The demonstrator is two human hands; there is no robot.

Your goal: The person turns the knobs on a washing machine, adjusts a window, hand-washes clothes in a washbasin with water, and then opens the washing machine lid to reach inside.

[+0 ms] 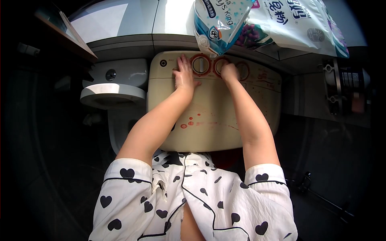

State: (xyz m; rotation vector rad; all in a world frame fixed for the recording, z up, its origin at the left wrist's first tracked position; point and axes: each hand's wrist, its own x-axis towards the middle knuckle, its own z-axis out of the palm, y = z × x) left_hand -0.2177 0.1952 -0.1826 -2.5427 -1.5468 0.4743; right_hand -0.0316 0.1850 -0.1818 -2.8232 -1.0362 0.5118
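Observation:
A beige washing machine stands in front of me, its lid printed with red marks. Three dials ringed in red line its control panel. My left hand rests open on the panel, fingers stretched out and thumb apart, just beside the left dial. The fingers of my right hand are closed around the middle dial, covering part of it. To the right of that hand is the right dial, which nothing touches.
Behind the panel sit a blue and white bag and a white soap powder bag. A toilet is on the left, close to the machine. Dark shelving with bottles or boxes stands at the right.

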